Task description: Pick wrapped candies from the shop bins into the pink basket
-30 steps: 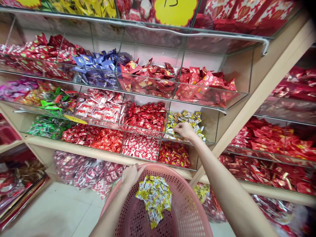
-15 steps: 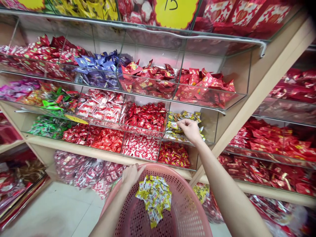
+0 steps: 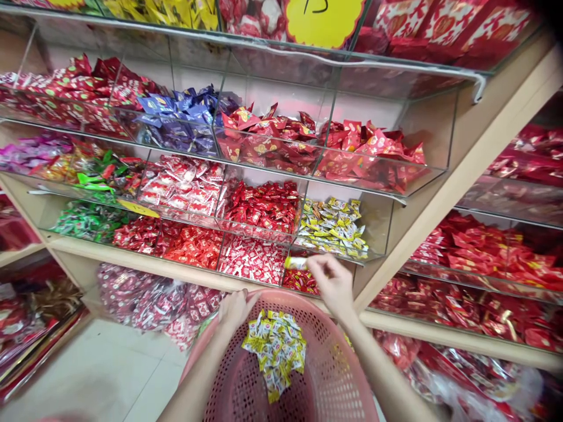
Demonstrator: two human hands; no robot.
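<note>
Between the thumb and fingers of my right hand (image 3: 332, 284) is one wrapped candy (image 3: 297, 263) in a yellow and white wrapper, held above the far rim of a pink plastic basket (image 3: 347, 351). My left hand (image 3: 236, 309) is closed over the basket's far left rim. A pile of yellow and white wrapped candies (image 3: 277, 351) lies on the basket's bottom. Similar yellow and white candies (image 3: 334, 225) fill a clear bin just above my right hand. Red wrapped candies (image 3: 303, 281) in the bin below are partly hidden behind it.
Clear-fronted shelf bins (image 3: 264, 234) hold red, blue, green and purple wrapped sweets. A wooden upright (image 3: 422, 217) separates them from more shelves at right. Bagged sweets (image 3: 149, 299) lie under the bottom shelf, near the tiled floor (image 3: 118, 369). A yellow price sign (image 3: 325, 20) hangs above.
My right hand has moved down from the yellow and white candy bin to above the basket's far rim, bringing one candy with it. My left hand stays on the rim.
</note>
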